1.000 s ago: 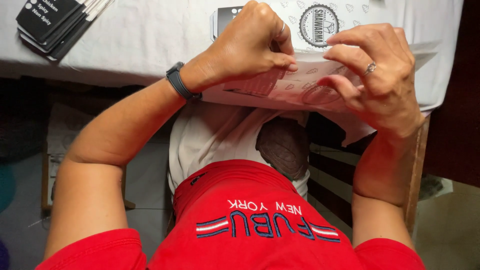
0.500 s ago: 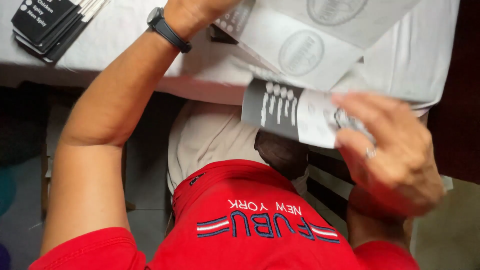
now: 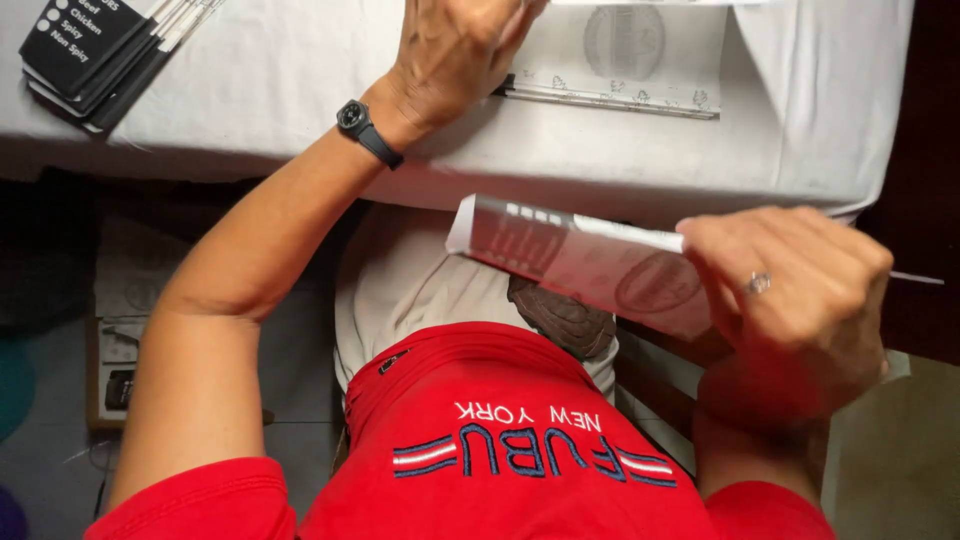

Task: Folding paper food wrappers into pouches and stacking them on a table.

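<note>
A folded paper bag [image 3: 590, 262] was gripped by the right hand [image 3: 800, 300] below the white-clothed table [image 3: 270, 90]. The left hand [image 3: 455, 50] was pressed on a flat bag stack [image 3: 620, 60]; its grip couldn't be told. Black cards [image 3: 95, 45] were seen far left.

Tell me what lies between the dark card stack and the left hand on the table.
Head view: only bare white tablecloth between the dark card stack and the left hand.

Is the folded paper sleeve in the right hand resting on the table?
No, the right hand holds the folded paper sleeve in the air below the edge of the white-covered table, over the person's lap.
</note>
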